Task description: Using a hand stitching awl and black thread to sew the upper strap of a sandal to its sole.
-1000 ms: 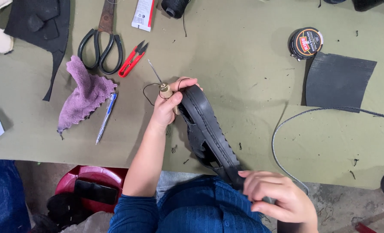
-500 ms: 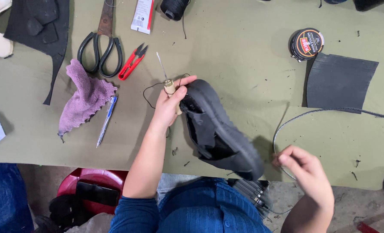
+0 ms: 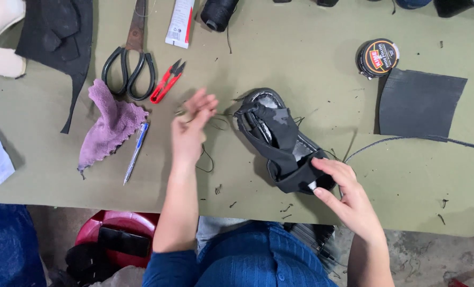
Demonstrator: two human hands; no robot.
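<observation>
Sandal, black, lies on the green surface. My right hand pinches its near strap. Left hand hovers beside it, fingers spread, blurred; possibly trailing thread, I cannot tell. Purple cloth and pen lie left.

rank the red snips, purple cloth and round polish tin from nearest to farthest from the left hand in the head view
From the left hand:
1. red snips, just up and to its left on the table.
2. purple cloth, farther left, beside the pen.
3. round polish tin, far across to the right, beyond the black sandal.
</observation>
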